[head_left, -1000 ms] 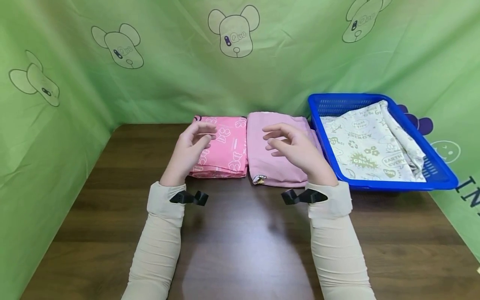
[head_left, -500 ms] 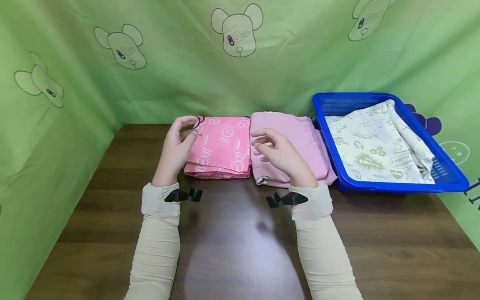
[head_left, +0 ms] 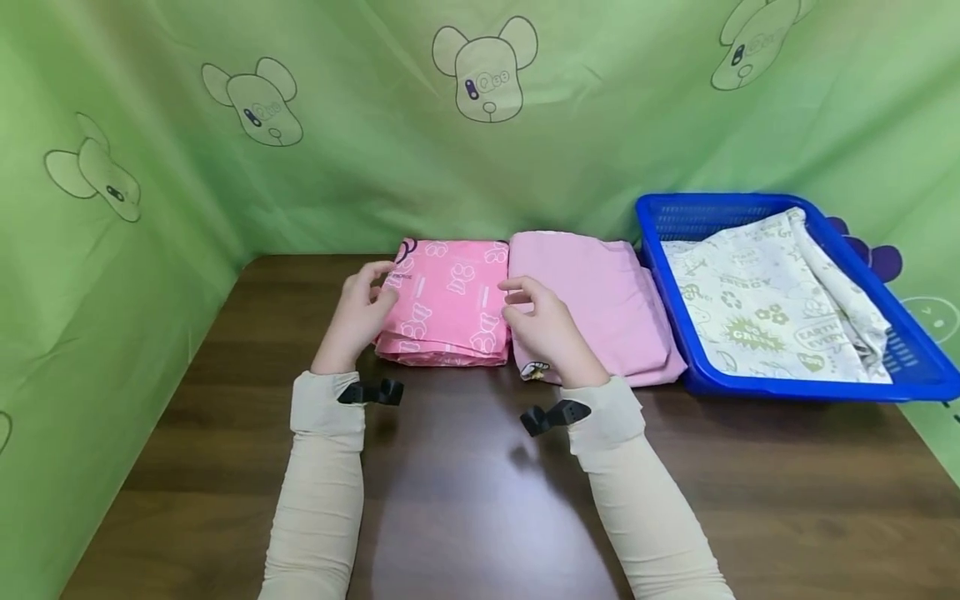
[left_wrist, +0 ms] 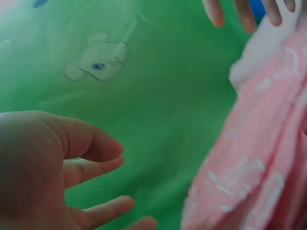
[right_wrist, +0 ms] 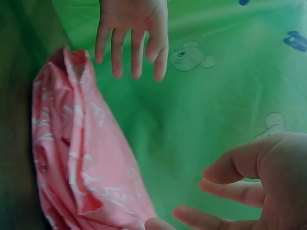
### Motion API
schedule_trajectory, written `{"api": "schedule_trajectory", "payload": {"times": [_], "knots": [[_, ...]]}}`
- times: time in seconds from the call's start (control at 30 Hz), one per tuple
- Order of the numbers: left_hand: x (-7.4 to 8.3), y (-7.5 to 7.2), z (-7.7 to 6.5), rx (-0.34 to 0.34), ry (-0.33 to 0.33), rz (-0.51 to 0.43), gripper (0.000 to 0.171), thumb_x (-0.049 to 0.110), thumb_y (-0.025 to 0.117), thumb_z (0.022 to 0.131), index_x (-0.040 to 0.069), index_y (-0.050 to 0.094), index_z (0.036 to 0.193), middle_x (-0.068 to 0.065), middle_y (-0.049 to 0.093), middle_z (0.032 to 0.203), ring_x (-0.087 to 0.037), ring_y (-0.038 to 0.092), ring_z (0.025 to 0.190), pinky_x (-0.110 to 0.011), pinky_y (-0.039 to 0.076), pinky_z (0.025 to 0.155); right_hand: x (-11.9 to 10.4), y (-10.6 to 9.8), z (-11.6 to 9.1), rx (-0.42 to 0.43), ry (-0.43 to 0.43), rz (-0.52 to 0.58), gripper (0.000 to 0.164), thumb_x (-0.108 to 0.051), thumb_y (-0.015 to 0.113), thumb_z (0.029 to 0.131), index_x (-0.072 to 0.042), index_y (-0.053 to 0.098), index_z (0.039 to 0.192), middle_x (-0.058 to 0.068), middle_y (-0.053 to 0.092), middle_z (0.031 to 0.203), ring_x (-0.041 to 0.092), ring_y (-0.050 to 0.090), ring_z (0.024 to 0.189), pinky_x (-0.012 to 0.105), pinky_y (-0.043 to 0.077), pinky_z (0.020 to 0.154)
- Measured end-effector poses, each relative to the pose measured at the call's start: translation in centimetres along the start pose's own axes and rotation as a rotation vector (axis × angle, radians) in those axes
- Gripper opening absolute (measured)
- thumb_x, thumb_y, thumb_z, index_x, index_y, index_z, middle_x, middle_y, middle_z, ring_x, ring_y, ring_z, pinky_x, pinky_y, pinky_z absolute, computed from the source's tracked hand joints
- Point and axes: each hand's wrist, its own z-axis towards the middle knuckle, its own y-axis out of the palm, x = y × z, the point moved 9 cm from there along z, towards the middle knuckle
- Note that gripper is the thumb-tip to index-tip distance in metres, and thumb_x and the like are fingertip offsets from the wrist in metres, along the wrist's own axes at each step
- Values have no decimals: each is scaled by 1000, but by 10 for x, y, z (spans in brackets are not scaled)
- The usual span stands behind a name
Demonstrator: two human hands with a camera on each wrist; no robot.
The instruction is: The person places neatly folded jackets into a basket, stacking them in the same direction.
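A folded pink cloth with white bear outlines (head_left: pixel 450 300) lies on the brown table in the head view. Its layers show along the near edge in the right wrist view, where the pink cloth (right_wrist: pixel 103 158) stands out from the green behind. At its left side is my left hand (head_left: pixel 354 315), fingers loosely bent and holding nothing. My right hand (head_left: pixel 547 329) is over the seam between this cloth and a folded lilac cloth (head_left: pixel 592 292). Its fingers reach toward the pink cloth's right edge, relaxed, with nothing between them. Whether fingertips touch cloth I cannot tell.
A blue plastic basket (head_left: pixel 795 390) stands on the right, against the lilac cloth. White fabric with green print (head_left: pixel 750 308) lies folded inside it. Green curtains with bear drawings (head_left: pixel 487 175) enclose the table (head_left: pixel 465 467) at the back and sides.
Both hands have moved left relative to the cloths, the left one to the pink cloth's left side. The right hand has gone from over the lilac cloth toward the pink one's right edge.
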Motion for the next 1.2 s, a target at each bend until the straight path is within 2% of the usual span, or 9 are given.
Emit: {"api": "schedule_trajectory", "payload": {"times": [0.17, 0.3, 0.43, 0.53, 0.67, 0.8, 0.93, 1.1, 1.2], "knots": [[-21, 13, 6, -43, -43, 68, 53, 11, 51, 99, 6, 45, 151, -27, 35, 155, -39, 28, 146, -53, 25, 120, 10, 10, 6, -7, 20, -43, 45, -11, 55, 96, -6, 53, 141, 26, 54, 139, 40, 54, 129, 51, 42, 110], [-36, 21, 8, -66, -91, 46, 54, 12, 52, 100, 9, 43, 153, -26, 34, 156, -38, 27, 147, -52, 27, 119, 15, 15, 7, -3, 14, -104, 47, -13, 57, 95, -5, 53, 142, 27, 53, 141, 40, 51, 132, 52, 38, 113], [-42, 23, 9, -50, -91, 16, 58, 9, 53, 95, 8, 43, 153, -25, 37, 155, -38, 29, 146, -52, 27, 118, 15, 18, 9, 13, 2, -144, 51, -13, 58, 93, -6, 52, 143, 26, 53, 143, 39, 50, 132, 51, 39, 112], [-47, 24, 11, -40, -107, -20, 62, 8, 55, 93, 8, 41, 153, -24, 37, 156, -37, 32, 145, -51, 29, 118, 16, 23, 10, 4, -2, -161, 53, -12, 57, 92, -7, 51, 144, 24, 62, 114, 34, 60, 102, 44, 49, 92], [-56, 28, 12, -59, -163, -65, 65, 9, 59, 93, 8, 36, 154, -19, 35, 159, -34, 32, 145, -49, 28, 119, 17, 30, 12, -17, -14, -180, 53, -11, 58, 92, -7, 51, 144, 14, 49, 84, 26, 44, 72, 37, 41, 69], [-64, 28, 12, -84, -209, -93, 68, 7, 63, 94, 8, 33, 155, -17, 30, 162, -34, 30, 146, -48, 25, 121, 17, 34, 12, -33, -21, -179, 53, -12, 59, 92, -7, 50, 144, 17, 60, 114, 28, 49, 85, 40, 45, 80], [-69, 25, 12, -99, -224, -119, 72, 2, 65, 92, 8, 31, 156, -17, 27, 163, -34, 27, 147, -49, 23, 122, 18, 37, 14, -35, -33, -152, 50, -11, 59, 93, -7, 52, 142, 18, 56, 138, 32, 52, 101, 45, 46, 92], [-71, 18, 10, -130, -229, -170, 76, -4, 66, 89, 7, 30, 155, -19, 25, 162, -35, 26, 145, -48, 25, 121, 17, 42, 15, -42, -54, -97, 47, -8, 59, 92, -5, 55, 139, 18, 57, 105, 27, 50, 89, 37, 44, 81], [-71, 13, 9, -144, -232, -195, 79, -9, 66, 87, 6, 29, 156, -20, 23, 163, -35, 26, 143, -45, 31, 117, 17, 44, 15, -61, -53, -66, 46, -7, 59, 93, -5, 56, 139, 15, 53, 95, 24, 48, 85, 33, 43, 75]]}}
